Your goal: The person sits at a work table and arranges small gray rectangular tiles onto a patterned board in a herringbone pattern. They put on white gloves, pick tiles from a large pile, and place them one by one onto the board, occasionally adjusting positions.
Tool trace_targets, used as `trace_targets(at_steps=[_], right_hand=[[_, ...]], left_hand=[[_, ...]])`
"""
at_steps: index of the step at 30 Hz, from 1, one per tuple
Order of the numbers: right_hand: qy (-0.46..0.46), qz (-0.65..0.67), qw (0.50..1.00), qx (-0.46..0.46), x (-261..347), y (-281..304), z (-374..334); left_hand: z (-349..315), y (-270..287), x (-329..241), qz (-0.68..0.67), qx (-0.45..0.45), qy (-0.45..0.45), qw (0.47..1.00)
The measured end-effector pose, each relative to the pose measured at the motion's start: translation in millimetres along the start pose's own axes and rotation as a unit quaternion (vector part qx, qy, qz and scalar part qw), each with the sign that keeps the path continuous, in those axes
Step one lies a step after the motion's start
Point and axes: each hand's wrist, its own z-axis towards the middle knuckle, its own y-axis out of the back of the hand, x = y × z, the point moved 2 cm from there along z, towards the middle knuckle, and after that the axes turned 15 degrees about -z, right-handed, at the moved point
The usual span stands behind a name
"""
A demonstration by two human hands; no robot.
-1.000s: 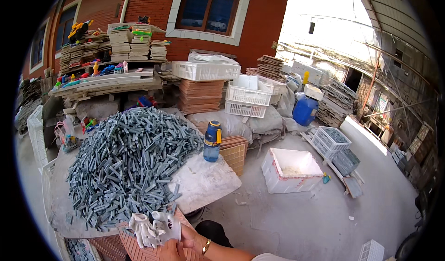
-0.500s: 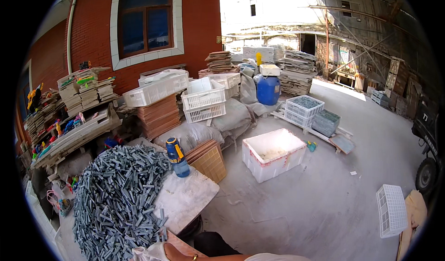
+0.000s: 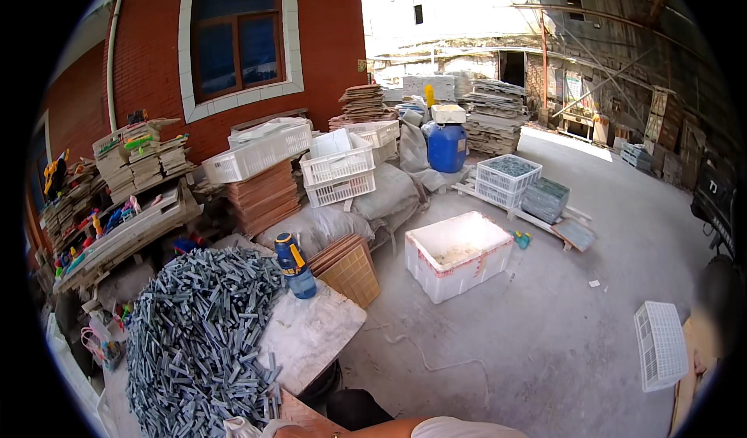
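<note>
My right forearm [image 3: 389,432], with a light sleeve and a bracelet at the wrist, crosses the lower edge toward the left. At its end my right hand [image 3: 274,429], in a whitish glove, is cut off by the picture's edge, and its fingers cannot be made out. It is nearest to the lower right side of a large heap of grey-green stone strips [image 3: 206,337]. A reddish board [image 3: 307,415] lies just beyond the wrist. My left hand does not show.
A pale slab [image 3: 319,333] beside the heap bears a blue bottle [image 3: 294,265]. Beyond stand tan tiles [image 3: 350,271], a white foam box [image 3: 455,271], white crates [image 3: 340,169] and a blue barrel [image 3: 447,148]. Another crate [image 3: 661,345] lies at right. A dark blur [image 3: 717,302] covers the right rim.
My right forearm and gloved hand have shifted slightly, with the hand lower at the edge. The view has turned a little, and a dark blur has come in at the right rim.
</note>
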Motion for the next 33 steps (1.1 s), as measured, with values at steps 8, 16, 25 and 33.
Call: trace_targets(at_steps=[8, 16, 25, 33], right_hand=[[0.009, 0.007, 1.0, -0.003, 4, 0, -3], [0.013, 0.016, 1.0, 0.008, 4, -4, -4], [0.021, 0.058, 0.998, 0.032, -2, -2, -12], [-0.017, 0.236, 0.967, 0.093, -9, -5, -16]], left_hand=[[-5, -17, -37, 0.095, 0.083, -0.018, 0.992], [-23, -26, 1, -0.138, 0.154, 0.196, 0.959], [-20, -17, 46, -0.545, 0.023, 0.283, 0.788], [-6, -17, 44, -0.627, 0.103, 0.338, 0.694]])
